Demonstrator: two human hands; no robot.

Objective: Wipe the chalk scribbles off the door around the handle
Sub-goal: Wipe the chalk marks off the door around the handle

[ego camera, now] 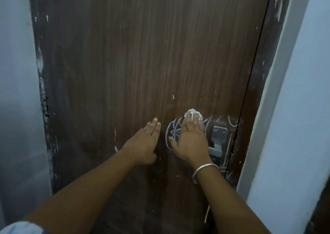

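Observation:
A dark brown wooden door (142,55) fills the view. White chalk scribbles (172,128) loop to the left of the metal handle plate (218,141), and more chalk lines (232,122) run above and to the right of it. My right hand (192,139) presses a crumpled white tissue (193,113) flat against the door, over the scribbles just left of the handle. The tissue pokes out past the fingertips. My left hand (147,139) lies flat on the door to the left of the scribbles, fingers together, holding nothing.
The door frame (267,73) runs down the right side, with a pale wall (303,126) beyond it. Another pale wall (17,91) borders the hinge side on the left. Small white flecks dot the door. A metal bangle (205,170) circles my right wrist.

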